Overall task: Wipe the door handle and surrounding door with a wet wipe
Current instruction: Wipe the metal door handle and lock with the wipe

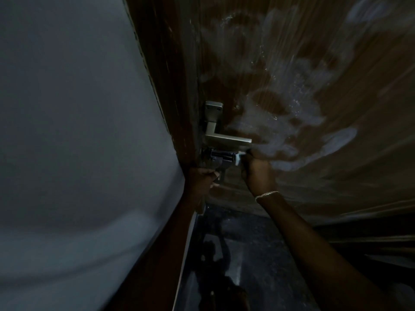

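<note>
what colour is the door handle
Silver-grey brushed metal door handle, seen in the head view.

Head camera—close, dim—looks down the door, seemingly tilted.

The door in front of me is brown wood with a fine grain, and it shines where pale, cloudy wet smears lie across it. The door handle is metal with a brushed satin finish, dull silver rather than mirror bright, and its plate matches. Below it, darker metal lock hardware gives a few hard glints. The bit of wet wipe at my right hand looks soft and white. My bracelet is a fine glinting chain. The wall is matt, smooth grey paint. The floor is dark, polished and speckled, glossy enough to mirror shapes.
</note>
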